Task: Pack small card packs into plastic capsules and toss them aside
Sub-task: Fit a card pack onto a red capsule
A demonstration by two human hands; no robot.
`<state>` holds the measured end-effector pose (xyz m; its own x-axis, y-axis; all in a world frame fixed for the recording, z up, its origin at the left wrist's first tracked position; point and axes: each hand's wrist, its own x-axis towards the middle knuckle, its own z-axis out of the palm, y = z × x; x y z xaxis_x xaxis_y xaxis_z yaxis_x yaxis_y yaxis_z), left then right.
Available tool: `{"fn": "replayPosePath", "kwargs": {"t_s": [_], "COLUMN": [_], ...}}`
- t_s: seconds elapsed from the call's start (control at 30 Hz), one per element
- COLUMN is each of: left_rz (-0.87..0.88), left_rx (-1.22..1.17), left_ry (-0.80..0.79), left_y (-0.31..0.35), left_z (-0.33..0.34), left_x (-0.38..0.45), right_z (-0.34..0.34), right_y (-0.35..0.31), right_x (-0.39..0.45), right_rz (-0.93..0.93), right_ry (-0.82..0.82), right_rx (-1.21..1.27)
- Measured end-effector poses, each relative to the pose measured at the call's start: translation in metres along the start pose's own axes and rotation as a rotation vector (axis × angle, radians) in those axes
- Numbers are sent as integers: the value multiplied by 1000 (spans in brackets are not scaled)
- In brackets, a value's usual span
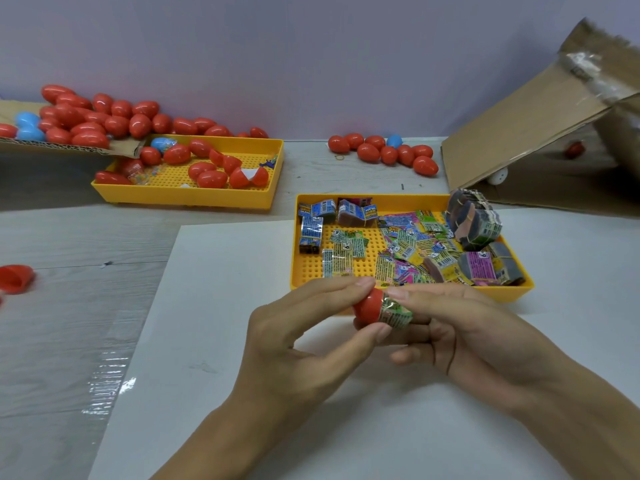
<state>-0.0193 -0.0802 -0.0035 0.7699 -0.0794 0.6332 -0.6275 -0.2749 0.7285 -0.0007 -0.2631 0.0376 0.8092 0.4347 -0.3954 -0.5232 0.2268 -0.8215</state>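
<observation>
A: Far left edge. What's there?
B: Loose red capsule half (15, 278) on the grey counter (69, 306), cut by the frame. Behind it, a cardboard flap (52, 142) heaped with red and blue capsules (86, 119), overhanging the back yellow tray (187, 195).

A: Centre?
B: White sheet (207, 306), bare in front of the hands. Left hand (304, 341), fingers clamped round a red capsule shell (367, 304). A card pack (396, 313) sticks out of its open end.

A: Right hand?
B: Right hand (467, 337), fingers pinching that pack, just before the near rim of the card tray (512, 296).

A: Further right?
B: Tray holds loose packs and banded bundles (474, 220). Capsule cluster (384, 152) behind by the wall. Open cardboard box (519, 140) crowds the right edge.
</observation>
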Motion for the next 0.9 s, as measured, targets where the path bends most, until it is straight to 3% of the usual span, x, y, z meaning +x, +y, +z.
{"fn": "replayPosePath", "kwargs": {"t_s": [0.23, 0.9], "left_rz": [-110, -215], "left_rx": [-63, -217], "left_ry": [-45, -148], "left_y": [-3, -8], "left_z": [0, -4], "left_x": [1, 2], "right_z": [0, -5], "right_y": [-1, 1], "right_x": [0, 3], "right_rz": [28, 67], "right_ry": [-3, -38], "right_rx": [-1, -1]}}
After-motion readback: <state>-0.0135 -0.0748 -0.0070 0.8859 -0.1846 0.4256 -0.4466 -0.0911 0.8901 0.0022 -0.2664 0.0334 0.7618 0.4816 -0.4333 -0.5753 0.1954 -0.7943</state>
